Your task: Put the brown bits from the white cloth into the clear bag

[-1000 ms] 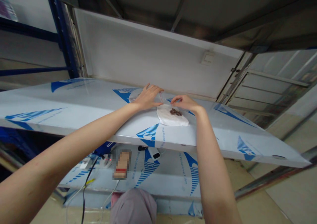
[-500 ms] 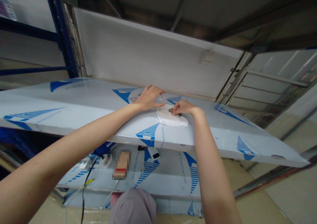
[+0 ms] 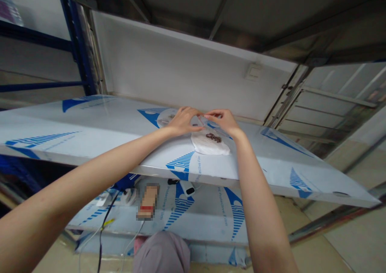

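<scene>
My left hand [image 3: 183,121] and my right hand [image 3: 222,121] meet at their fingertips on the far side of a white cloth [image 3: 208,146]. Both pinch the thin edge of what looks like a transparent plastic bag [image 3: 165,117], which lies flat under my left hand and is hard to make out. A small heap of dark brown pieces [image 3: 214,137] rests on the cloth, just below my right hand and not touching it. The cloth lies on a steel table [image 3: 90,132] covered in blue-printed protective film.
A white wall panel with a small switch plate [image 3: 253,72] stands behind the table. A lower film-covered shelf [image 3: 208,220] holds a power strip [image 3: 128,196], a white device [image 3: 187,187], a blurred object [image 3: 148,201] and cables. My grey-pink clothed lap [image 3: 162,253] shows below.
My right hand has moved up off the brown pieces toward the far side of the cloth. Its fingertips now meet my left hand's at the transparent plastic edge.
</scene>
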`<state>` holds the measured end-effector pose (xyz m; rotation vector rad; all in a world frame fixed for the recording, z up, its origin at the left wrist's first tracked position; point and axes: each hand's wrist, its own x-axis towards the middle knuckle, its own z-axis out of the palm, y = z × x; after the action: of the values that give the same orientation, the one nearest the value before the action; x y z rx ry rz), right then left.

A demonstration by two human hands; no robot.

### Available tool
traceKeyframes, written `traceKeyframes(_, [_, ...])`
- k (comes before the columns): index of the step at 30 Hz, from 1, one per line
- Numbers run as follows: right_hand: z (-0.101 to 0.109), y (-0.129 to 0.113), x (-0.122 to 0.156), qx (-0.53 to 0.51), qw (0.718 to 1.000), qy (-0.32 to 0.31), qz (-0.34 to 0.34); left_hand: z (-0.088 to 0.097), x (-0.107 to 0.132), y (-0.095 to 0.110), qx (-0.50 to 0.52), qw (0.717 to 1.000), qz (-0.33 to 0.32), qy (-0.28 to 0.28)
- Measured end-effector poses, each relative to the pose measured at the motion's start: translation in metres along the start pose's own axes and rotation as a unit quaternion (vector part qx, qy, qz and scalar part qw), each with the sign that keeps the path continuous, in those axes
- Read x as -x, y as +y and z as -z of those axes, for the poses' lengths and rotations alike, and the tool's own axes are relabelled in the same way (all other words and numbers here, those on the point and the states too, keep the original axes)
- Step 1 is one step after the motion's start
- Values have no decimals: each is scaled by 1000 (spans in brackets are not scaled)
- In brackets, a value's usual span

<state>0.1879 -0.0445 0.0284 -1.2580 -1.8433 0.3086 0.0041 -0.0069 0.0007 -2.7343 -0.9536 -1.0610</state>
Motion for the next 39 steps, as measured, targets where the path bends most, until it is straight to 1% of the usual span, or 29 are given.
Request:
traceKeyframes(2, [4,6,0,27,999,26,-12,-1,0,-2,6,1000,-2,8])
traceKeyframes(3, [6,10,1,53,998,27,-26,-1,-1,-4,8,1000,-3,11])
traceKeyframes(4, [8,13,1,85,995,13,-46,-1,-1,-5,10,1000,-2,13])
traceKeyframes(5, [9,16,3,119,990,-20,-73,-2,-1,-5,10,1000,1,14])
traceKeyframes(6, [9,19,4,151,981,-67,-102,-2,-1,-6,9,1000,4,15])
traceKeyframes(8, [7,21,7,197,954,-162,-155,-1,-1,-6,5,1000,8,15])
traceKeyframes(9, [6,20,8,213,943,-191,-172,-1,-1,-5,5,1000,8,14])
traceKeyframes(10, [4,19,9,228,934,-205,-182,-1,-1,-5,5,1000,8,14])
traceKeyframes(13, [-1,15,11,269,926,-194,-180,0,-1,-4,4,1000,10,7])
traceKeyframes(16, [-1,11,10,274,930,-178,-168,0,0,-4,1,1000,12,0])
traceKeyframes(18, [2,10,9,239,950,-143,-143,1,0,-4,-4,1000,13,-7])
traceKeyframes(20, [4,9,6,162,978,-95,-88,1,0,-3,-9,1000,16,-18])
traceKeyframes(22, [4,7,4,81,994,-66,-32,2,0,-2,-10,999,15,-32])
traceKeyframes(23, [4,6,3,55,996,-60,-17,1,0,-1,-9,999,14,-37])
traceKeyframes(25, [1,6,1,39,998,-57,-10,1,0,-1,-6,999,12,-43])
traceKeyframes(27, [-1,7,-1,44,998,-47,-11,-1,0,-2,-5,999,14,-38])
traceKeyframes(29, [0,10,-1,61,998,-16,-13,-1,0,-3,-3,999,17,-27])
traceKeyframes(31, [2,13,-1,109,993,22,-34,-1,-1,-4,-1,1000,20,-21])
traceKeyframes(32, [3,14,0,149,987,30,-53,-1,-1,-4,0,1000,20,-21])
traceKeyframes(33, [4,15,1,198,977,24,-75,-1,-1,-4,0,1000,20,-22])
traceKeyframes(34, [4,16,3,247,964,2,-96,-1,-1,-4,0,1000,21,-23])
traceKeyframes(36, [2,16,6,328,934,-66,-127,-1,-1,-4,1,1000,24,-19])
traceKeyframes(37, [0,16,7,354,920,-99,-137,-1,-1,-4,2,1000,25,-15])
traceKeyframes(39, [-4,15,9,380,903,-139,-147,-2,-1,-4,7,1000,24,-8])
